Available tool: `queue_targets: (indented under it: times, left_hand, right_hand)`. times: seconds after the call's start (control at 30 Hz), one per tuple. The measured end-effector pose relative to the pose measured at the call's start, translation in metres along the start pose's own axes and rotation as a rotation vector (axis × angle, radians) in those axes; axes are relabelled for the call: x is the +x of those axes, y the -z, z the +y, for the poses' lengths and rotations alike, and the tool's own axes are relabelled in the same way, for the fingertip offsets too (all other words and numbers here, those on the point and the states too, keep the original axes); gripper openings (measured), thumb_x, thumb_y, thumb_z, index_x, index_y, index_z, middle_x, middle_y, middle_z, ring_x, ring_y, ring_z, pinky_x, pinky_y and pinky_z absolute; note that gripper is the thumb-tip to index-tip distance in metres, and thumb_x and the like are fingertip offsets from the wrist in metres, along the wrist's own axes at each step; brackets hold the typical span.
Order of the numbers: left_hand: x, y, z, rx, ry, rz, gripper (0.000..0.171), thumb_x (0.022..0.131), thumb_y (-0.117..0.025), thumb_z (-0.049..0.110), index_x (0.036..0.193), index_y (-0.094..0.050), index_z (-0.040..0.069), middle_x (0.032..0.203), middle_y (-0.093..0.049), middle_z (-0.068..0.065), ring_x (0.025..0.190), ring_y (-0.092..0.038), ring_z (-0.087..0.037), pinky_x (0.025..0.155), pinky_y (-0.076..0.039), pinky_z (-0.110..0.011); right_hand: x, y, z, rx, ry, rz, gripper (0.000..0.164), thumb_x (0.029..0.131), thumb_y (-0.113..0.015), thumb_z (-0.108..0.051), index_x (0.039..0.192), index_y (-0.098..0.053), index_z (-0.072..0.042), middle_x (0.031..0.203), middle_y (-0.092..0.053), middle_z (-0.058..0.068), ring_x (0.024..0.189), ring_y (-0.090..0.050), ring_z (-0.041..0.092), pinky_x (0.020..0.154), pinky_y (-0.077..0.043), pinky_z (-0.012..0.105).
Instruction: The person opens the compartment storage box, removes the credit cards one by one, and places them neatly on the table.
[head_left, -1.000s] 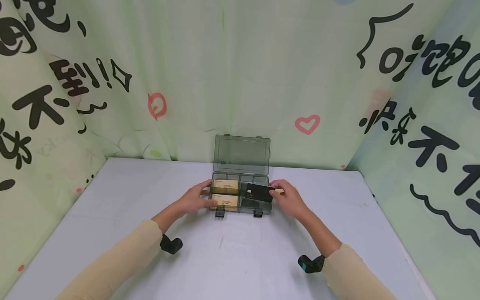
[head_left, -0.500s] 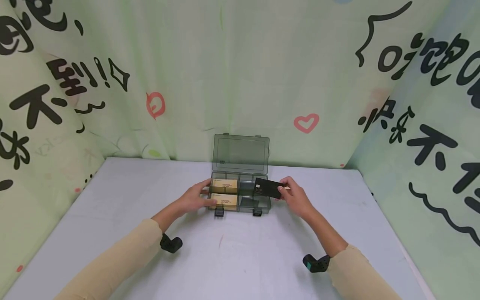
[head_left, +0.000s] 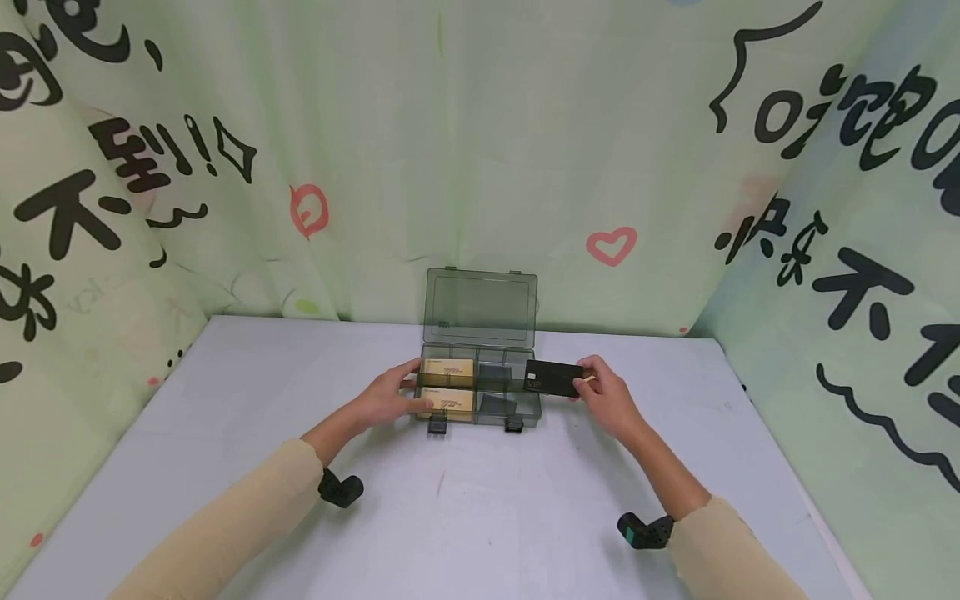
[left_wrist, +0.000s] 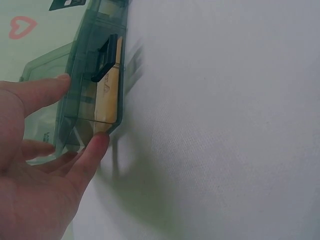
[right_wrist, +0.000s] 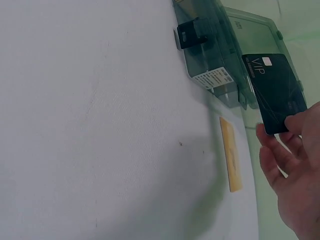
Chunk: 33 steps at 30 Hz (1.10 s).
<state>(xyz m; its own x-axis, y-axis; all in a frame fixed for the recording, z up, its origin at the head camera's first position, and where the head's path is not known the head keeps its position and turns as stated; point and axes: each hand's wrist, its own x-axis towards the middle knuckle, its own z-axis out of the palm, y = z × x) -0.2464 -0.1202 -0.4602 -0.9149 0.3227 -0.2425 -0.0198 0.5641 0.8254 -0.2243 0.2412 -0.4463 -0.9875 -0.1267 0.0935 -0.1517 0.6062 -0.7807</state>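
Observation:
My right hand [head_left: 611, 400] pinches a black VIP card [head_left: 553, 378] with a pale chip by its right end, thumb against fingers. The card is held tilted at the right side of a translucent grey-green compartment box [right_wrist: 227, 60]. On the box's left end, my left hand [head_left: 386, 400] holds on, thumb over the rim and fingers against the outer side wall. Two stacks of yellow cards [head_left: 448, 402] fill the left compartments, front and back. Something dark and flat [head_left: 495, 406] lies in the front right compartment. The box lid [head_left: 481, 308] stands raised at the back.
A flat yellow piece [right_wrist: 231, 155] lies on the white tabletop [head_left: 480, 517] just right of the box. Black latches [head_left: 513, 424] stick out from the box front. A printed pale green curtain [head_left: 480, 167] hangs along the table's back edge and both sides.
The right hand has drawn the black card to the right, from over the right compartments to the box's right edge. The left hand stays on the box.

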Motion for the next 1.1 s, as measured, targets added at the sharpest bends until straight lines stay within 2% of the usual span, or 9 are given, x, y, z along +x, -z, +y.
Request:
queue_targets:
  times: [0.13, 0.33, 0.73, 1.1]
  left_hand:
    - [0.0, 0.0, 0.0, 0.008, 0.004, 0.005, 0.085, 0.089, -0.07, 0.023, 0.156, -0.019, 0.012, 0.158, -0.03, -0.015, 0.141, -0.037, -0.035, 0.111, -0.036, -0.053]
    - [0.001, -0.001, 0.0, 0.035, 0.014, 0.011, 0.085, 0.089, -0.07, 0.025, 0.156, -0.019, 0.013, 0.158, -0.029, -0.015, 0.141, -0.038, -0.035, 0.111, -0.036, -0.053]
    - [0.002, -0.002, -0.002, 0.028, 0.009, 0.013, 0.085, 0.088, -0.07, 0.025, 0.155, -0.02, 0.013, 0.157, -0.031, -0.016, 0.14, -0.038, -0.035, 0.111, -0.037, -0.053]
    - [0.001, -0.002, 0.0, 0.03, 0.008, 0.013, 0.085, 0.088, -0.07, 0.025, 0.155, -0.02, 0.014, 0.158, -0.029, -0.014, 0.14, -0.038, -0.035, 0.111, -0.037, -0.054]
  right_hand:
    - [-0.002, 0.004, 0.004, -0.061, 0.007, 0.047, 0.022, 0.099, -0.052, -0.008, 0.119, -0.05, 0.0, 0.107, -0.063, 0.02, 0.096, -0.061, 0.027, 0.079, -0.049, 0.028]
    - [-0.005, 0.01, 0.01, -0.034, -0.028, 0.078, 0.025, 0.097, -0.053, -0.003, 0.121, -0.049, -0.002, 0.104, -0.059, 0.019, 0.088, -0.061, 0.023, 0.069, -0.046, 0.021]
    - [-0.01, 0.02, 0.021, -0.077, -0.069, 0.088, 0.026, 0.096, -0.054, -0.003, 0.122, -0.05, -0.003, 0.102, -0.058, 0.019, 0.082, -0.061, 0.022, 0.066, -0.046, 0.021]
    - [-0.014, 0.024, 0.031, -0.096, -0.157, 0.077, 0.026, 0.095, -0.055, -0.004, 0.121, -0.052, -0.003, 0.103, -0.06, 0.02, 0.079, -0.061, 0.02, 0.067, -0.047, 0.023]
